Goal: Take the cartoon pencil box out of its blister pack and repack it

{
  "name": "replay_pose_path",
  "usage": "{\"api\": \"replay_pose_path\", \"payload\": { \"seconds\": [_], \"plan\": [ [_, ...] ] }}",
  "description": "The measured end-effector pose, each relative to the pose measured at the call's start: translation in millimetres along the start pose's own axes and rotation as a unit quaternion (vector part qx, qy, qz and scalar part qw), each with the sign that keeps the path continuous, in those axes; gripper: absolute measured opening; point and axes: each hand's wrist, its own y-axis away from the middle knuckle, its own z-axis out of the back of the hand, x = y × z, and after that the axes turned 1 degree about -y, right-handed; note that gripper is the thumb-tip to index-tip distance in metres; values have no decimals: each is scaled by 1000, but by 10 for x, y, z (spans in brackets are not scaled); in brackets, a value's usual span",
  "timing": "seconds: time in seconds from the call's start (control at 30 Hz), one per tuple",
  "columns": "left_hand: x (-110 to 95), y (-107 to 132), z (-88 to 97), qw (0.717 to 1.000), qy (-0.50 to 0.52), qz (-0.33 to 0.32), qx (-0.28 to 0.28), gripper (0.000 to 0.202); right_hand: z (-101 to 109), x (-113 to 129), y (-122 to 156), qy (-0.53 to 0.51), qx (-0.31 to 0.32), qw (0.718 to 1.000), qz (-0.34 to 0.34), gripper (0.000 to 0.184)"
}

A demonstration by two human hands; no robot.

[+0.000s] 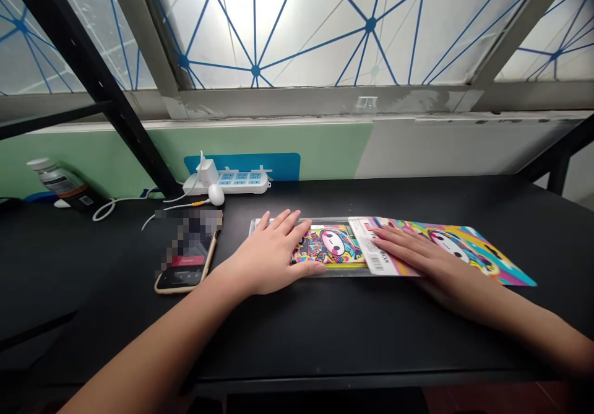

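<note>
A flat clear plastic package (341,271) lies on the desk, with a colourful cartoon-printed item (331,245) showing through it. Palm down over its left end rests my left hand (273,256), fingers spread and thumb along the near edge. On the right, a bright printed card (482,250) with a cartoon face overlaps the package; its white end carries a barcode. My right hand (417,253) lies flat across this card with fingers stretched out, hiding part of the print. Whether the card is joined to the package cannot be seen.
A phone (188,265) lies left of my left hand. Behind it, a white power strip (244,182) with a plugged-in charger and cables sits against the wall. A bottle (65,182) stands at the far left. Black frame bars (111,101) slant beside the window.
</note>
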Motion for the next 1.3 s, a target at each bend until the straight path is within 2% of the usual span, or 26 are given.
{"api": "replay_pose_path", "payload": {
  "seconds": [0.1,0.23,0.33,0.4,0.47,0.57,0.63,0.7,0.8,0.87,1.0,1.2,1.3],
  "plan": [
    [70,7,28,1000,14,-3,1,91,55,-128,257,47,-25,999,-12,77],
    [185,-13,75,1000,24,10,12,82,306,-98,346,90,-102,990,-42,80],
    [222,-71,101,1000,18,20,5,81,418,171,258,84,-167,982,-27,81],
    [221,-133,115,1000,16,23,-2,81,360,502,137,69,-164,983,35,80],
    [209,-204,128,1000,14,20,-4,79,207,900,-27,41,-98,990,89,72],
    [183,-291,141,1000,11,12,2,77,-78,1408,-343,-26,66,988,134,51],
    [156,-313,135,1000,8,11,0,74,-227,1573,-586,-97,116,979,135,73],
    [126,-299,113,1000,3,13,-12,70,-316,1592,-821,-147,120,976,111,79],
    [96,-239,73,999,-2,19,-29,68,-361,1490,-1073,-178,101,974,99,67],
    [95,-201,54,999,-2,21,-34,69,-362,1429,-1140,-184,92,973,105,67],
    [122,-182,36,999,-2,24,-42,69,-345,1397,-1085,-182,90,974,97,65],
    [140,-204,9,998,-12,34,-48,69,-323,1373,-911,-180,125,972,79,59],
    [145,-207,-4,998,-18,36,-50,69,-369,1353,-916,-167,115,976,79,57]
  ]
}}
